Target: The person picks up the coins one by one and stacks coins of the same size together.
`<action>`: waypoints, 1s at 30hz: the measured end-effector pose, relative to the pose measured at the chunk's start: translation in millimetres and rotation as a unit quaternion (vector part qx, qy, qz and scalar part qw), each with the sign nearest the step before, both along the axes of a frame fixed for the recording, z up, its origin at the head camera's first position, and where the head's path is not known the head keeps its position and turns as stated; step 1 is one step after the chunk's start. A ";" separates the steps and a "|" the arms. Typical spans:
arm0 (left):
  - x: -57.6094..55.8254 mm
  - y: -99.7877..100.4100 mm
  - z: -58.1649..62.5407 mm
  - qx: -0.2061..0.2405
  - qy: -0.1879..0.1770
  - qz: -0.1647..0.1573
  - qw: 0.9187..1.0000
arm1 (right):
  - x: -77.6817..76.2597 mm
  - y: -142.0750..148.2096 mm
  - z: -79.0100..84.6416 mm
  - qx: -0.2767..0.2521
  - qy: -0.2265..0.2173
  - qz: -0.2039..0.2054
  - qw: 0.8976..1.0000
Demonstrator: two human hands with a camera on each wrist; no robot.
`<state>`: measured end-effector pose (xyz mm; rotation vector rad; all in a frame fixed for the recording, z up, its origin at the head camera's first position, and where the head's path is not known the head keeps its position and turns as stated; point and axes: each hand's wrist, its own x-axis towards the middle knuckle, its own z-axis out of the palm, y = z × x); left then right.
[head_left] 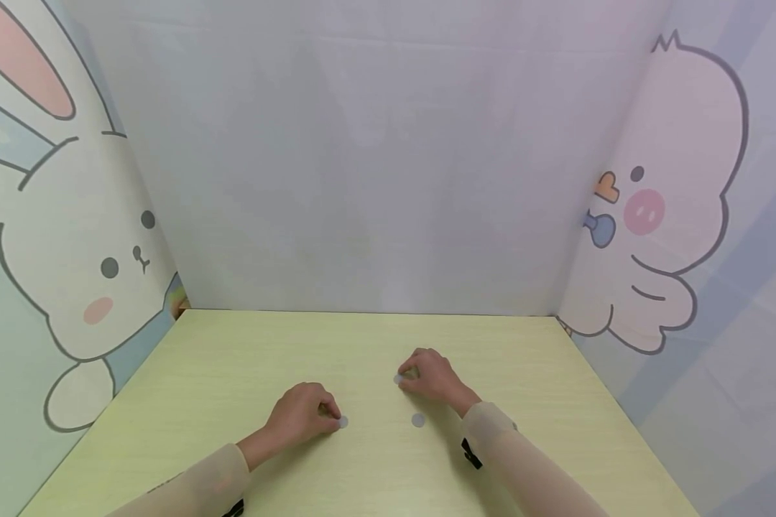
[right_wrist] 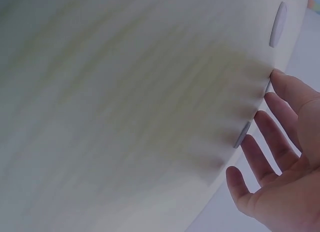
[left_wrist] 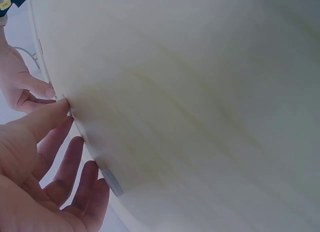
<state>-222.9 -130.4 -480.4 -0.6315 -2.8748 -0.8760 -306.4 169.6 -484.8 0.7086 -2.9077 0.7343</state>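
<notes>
Three small flat grey discs lie on the table. My left hand (head_left: pixel 304 414) pinches the left disc (head_left: pixel 343 422) at its edge between thumb and index finger, low against the tabletop. Farther back and to the right, my right hand (head_left: pixel 430 377) pinches a second disc (head_left: pixel 398 378) between thumb and index finger. The third disc (head_left: pixel 417 420) lies flat in front of the right hand, untouched. Seen from the right wrist, the pinched disc (right_wrist: pixel 268 86) shows only as a thin edge between the fingertips. The left wrist view shows the left disc mostly hidden by the fingers.
A pale yellow wood-grain table (head_left: pixel 265 352) spreads under both hands. Behind it hangs a plain whitish cloth (head_left: pixel 362 179). Cloths with a cartoon rabbit (head_left: pixel 71 266) and a cartoon chick (head_left: pixel 679 158) close off the left and right sides.
</notes>
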 end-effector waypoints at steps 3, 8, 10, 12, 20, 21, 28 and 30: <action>0.8 0.1 1.3 0.003 -0.001 0.000 1.000 | 1.1 -0.7 1.4 -0.002 -0.004 -0.003 1.000; 1.5 0.2 2.5 0.005 0.002 -0.002 1.000 | 1.8 -0.8 2.2 -0.005 -0.006 -0.003 1.000; 1.4 0.3 2.5 0.004 0.001 -0.002 1.000 | 1.4 -0.6 1.2 -0.008 -0.005 -0.004 1.000; 1.2 0.0 2.0 0.005 0.001 -0.003 1.000 | 1.3 -0.7 1.5 -0.009 -0.006 -0.006 1.000; 0.8 -0.9 1.4 0.004 -0.005 -0.001 1.000 | 1.8 -3.5 4.7 -0.003 -0.010 -0.013 1.000; 0.8 -0.9 1.6 0.003 -0.005 0.000 1.000 | 1.7 -3.7 4.7 -0.002 -0.010 -0.014 1.000; 0.9 -0.7 2.5 0.005 -0.007 0.001 1.000 | 0.3 -4.0 3.2 -0.001 -0.008 -0.016 1.000; 1.2 -0.9 2.9 0.007 -0.007 0.001 1.000 | 0.2 -4.2 2.6 0.000 -0.006 -0.015 1.000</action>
